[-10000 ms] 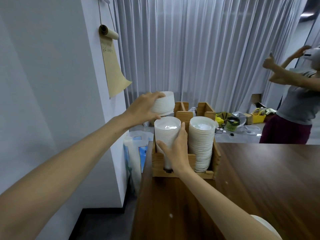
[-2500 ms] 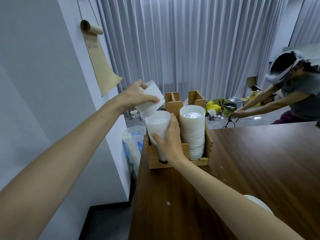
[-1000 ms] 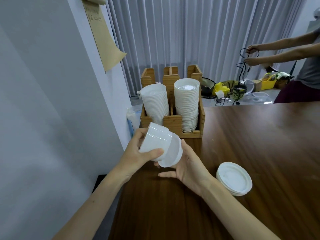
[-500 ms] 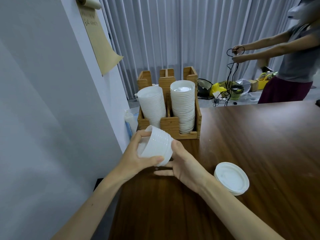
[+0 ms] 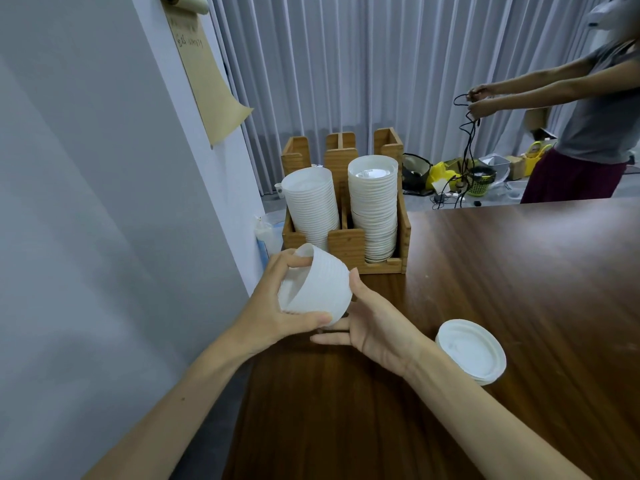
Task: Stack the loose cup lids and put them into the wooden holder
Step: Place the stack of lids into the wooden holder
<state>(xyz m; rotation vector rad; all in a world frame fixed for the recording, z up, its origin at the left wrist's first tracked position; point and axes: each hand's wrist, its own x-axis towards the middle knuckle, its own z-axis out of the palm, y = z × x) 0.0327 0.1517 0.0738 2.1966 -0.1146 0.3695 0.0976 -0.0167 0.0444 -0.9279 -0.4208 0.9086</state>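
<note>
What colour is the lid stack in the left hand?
White; the head view shows the lid stack best.

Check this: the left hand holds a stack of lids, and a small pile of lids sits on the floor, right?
No. The head view shows the small pile of lids on the table; the left hand does hold a stack of lids.

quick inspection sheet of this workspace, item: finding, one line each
surface: dark wooden table, glossy
job's things: wooden holder at the table's far end, two tall white stacks inside; held lid stack tilted; loose lids flat on the table
clutter: green basket, yellow bag on the floor beyond
grippers: left hand grips the held lid stack; right hand open against it
cables: black cable, held by a second person
surroundings: grey curtain, brown paper roll on the wall
</note>
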